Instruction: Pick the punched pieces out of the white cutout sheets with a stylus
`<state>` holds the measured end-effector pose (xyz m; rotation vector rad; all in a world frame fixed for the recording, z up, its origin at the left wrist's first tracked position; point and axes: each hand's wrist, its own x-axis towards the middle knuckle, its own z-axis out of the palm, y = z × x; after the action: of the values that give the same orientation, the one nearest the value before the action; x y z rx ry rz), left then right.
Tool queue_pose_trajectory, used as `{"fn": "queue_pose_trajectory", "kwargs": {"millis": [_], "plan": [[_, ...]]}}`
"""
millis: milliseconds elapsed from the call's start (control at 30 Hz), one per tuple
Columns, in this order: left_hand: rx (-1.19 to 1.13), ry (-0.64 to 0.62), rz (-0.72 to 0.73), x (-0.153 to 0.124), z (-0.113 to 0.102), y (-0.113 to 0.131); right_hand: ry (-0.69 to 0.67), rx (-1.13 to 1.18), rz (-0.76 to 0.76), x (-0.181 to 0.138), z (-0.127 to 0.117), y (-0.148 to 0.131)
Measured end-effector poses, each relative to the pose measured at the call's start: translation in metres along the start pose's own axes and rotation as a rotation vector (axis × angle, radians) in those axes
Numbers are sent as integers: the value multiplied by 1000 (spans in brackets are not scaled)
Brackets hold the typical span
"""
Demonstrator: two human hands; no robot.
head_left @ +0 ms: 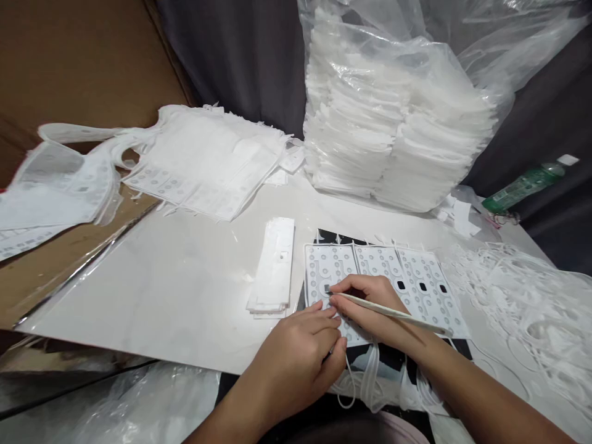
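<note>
A white sheet (428, 265) of joined panels, printed with rows of grey circles, lies on a black surface in front of me. Pinched in my right hand (370, 302) is a slim, pale tweezer-like tool (393, 313). Its tip meets a small dark grey square (327, 288) on the left panel. Black rounded squares (422, 287) show on panels farther right. My left hand (309, 342) is closed, its curled fingers resting on the sheet's lower left part. Whatever lies between its thumb and fingers is mostly hidden.
A stack of white strips (274, 265) lies left of the sheet. Behind it are a pile of similar sheets (208, 154) and a clear bag (398, 111) packed with white layers. Tangled white cords (531, 308) cover the right side, near a green bottle (525, 187).
</note>
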<state>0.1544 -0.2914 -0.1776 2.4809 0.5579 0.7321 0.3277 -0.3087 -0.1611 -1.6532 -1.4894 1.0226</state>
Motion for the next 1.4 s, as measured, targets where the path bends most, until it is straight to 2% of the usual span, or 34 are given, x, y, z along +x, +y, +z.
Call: {"fn": "queue_pose_trajectory", "kwargs": {"millis": [500, 900, 1000, 1167, 1300, 1400], "plan": [[-15, 0, -6, 0, -1, 0, 15, 27, 32, 1, 0, 4], [-24, -22, -21, 0, 0, 0, -48, -31, -13, 0, -2, 6], [-26, -41, -19, 0, -1, 1, -25, -130, -134, 0, -1, 6], [-24, -68, -27, 0, -3, 1, 27, -356, -494, -2, 5, 14], [-19, -61, -24, 1, -1, 1, 36, -510, -588, -4, 10, 26], [-4, -37, -12, 2, -1, 1, 34, -519, -649, -4, 13, 31]]}}
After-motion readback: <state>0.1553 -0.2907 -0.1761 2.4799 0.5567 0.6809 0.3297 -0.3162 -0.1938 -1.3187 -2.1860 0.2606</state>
